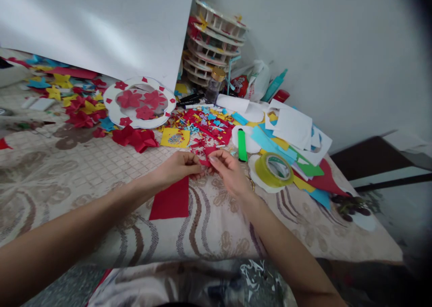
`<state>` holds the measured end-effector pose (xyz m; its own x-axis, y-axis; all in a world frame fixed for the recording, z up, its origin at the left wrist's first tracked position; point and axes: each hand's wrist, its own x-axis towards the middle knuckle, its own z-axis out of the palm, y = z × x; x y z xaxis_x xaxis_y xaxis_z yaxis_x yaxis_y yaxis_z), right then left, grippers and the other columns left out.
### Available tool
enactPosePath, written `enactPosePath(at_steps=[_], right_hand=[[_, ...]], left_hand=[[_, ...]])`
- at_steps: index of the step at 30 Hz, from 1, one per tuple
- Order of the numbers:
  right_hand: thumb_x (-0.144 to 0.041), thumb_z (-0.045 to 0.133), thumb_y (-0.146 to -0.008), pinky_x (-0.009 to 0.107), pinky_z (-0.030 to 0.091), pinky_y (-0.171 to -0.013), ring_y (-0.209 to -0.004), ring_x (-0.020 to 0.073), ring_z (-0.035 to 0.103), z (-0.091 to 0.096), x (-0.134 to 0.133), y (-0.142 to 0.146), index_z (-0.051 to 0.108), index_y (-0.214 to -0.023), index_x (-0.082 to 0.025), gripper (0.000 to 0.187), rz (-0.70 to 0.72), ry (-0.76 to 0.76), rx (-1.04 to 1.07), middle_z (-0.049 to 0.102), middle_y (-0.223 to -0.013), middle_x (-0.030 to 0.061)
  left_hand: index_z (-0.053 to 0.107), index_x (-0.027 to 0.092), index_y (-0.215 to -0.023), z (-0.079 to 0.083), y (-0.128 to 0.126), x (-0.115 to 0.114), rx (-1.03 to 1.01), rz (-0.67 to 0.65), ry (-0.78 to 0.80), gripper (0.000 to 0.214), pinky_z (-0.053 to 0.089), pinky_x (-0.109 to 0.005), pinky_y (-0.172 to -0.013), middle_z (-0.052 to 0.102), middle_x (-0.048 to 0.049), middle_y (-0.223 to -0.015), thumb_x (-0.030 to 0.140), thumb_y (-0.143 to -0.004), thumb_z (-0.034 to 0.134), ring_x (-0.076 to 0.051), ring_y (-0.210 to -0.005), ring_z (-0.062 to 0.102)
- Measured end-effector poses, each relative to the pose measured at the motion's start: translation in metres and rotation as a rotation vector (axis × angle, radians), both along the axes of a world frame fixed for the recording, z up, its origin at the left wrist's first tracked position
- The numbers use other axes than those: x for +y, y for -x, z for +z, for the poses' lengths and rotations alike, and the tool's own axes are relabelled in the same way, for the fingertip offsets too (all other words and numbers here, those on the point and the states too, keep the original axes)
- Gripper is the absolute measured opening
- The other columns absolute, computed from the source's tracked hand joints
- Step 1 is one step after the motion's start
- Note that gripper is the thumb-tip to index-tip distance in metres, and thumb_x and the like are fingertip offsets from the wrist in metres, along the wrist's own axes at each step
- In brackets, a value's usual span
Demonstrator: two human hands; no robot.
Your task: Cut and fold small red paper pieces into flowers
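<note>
Between my two hands is a small piece of red paper point(205, 162), its far part merging with red scraps behind. My left hand point(180, 168) pinches it from the left, fingers closed. From the right, my right hand point(229, 170) pinches the same piece with thumb and fingertips. Partly under my left hand lies a red paper rectangle point(171, 201) on the patterned tablecloth point(209, 226). Just beyond my hands spreads a heap of red, yellow and blue paper snippets point(214, 125). A yellow paper square point(174, 137) bearing tiny grey bits is near my left hand.
Right of my hands are a green cutter point(242, 145), a yellow tape roll point(274, 169) and coloured paper sheets point(297, 127). A white ring with red flowers point(111, 101) and folded paper flowers point(135, 138) lie left. Behind stand a jar point(215, 86) and a tiered white stack point(216, 42).
</note>
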<state>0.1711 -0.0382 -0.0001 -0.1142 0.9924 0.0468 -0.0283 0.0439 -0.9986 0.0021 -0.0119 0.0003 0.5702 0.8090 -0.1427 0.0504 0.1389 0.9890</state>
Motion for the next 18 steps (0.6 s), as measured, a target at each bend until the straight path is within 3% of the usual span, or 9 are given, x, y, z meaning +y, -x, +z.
enactPosePath(at_steps=[6,13,18], right_hand=[[-0.028,0.069,-0.071,0.021,0.037,-0.051,-0.055,0.0076,0.045,0.0026,-0.0004,0.0028,0.058,-0.082,-0.019,0.019,0.006,0.013,-0.035,0.053,-0.065,-0.0043],[-0.029,0.069,-0.072,0.023,0.044,-0.051,-0.053,0.0091,0.054,-0.0022,0.0052,-0.0062,0.056,-0.086,-0.020,0.021,0.094,0.045,0.001,0.057,-0.065,-0.0043],[-0.028,0.068,-0.073,0.023,0.045,-0.052,-0.053,0.0090,0.054,-0.0011,0.0038,-0.0037,0.055,-0.085,-0.019,0.019,0.062,0.025,-0.002,0.057,-0.063,-0.0044]], left_hand=[[0.059,0.013,-0.069,-0.0025,0.0022,0.0047,0.049,-0.054,-0.125,0.009,0.042,-0.023,-0.057,0.059,0.0019,-0.060,0.022,-0.070,0.063,-0.009,-0.056,0.053],[0.059,0.014,-0.072,0.0027,0.0038,0.0057,0.015,-0.060,-0.071,0.012,0.042,-0.022,-0.058,0.061,0.0015,-0.063,0.024,-0.071,0.063,-0.009,-0.057,0.053],[0.059,0.014,-0.072,0.0012,0.0033,0.0049,0.050,-0.019,-0.136,0.021,0.042,-0.023,-0.057,0.061,0.0001,-0.064,0.034,-0.074,0.063,-0.010,-0.058,0.054]])
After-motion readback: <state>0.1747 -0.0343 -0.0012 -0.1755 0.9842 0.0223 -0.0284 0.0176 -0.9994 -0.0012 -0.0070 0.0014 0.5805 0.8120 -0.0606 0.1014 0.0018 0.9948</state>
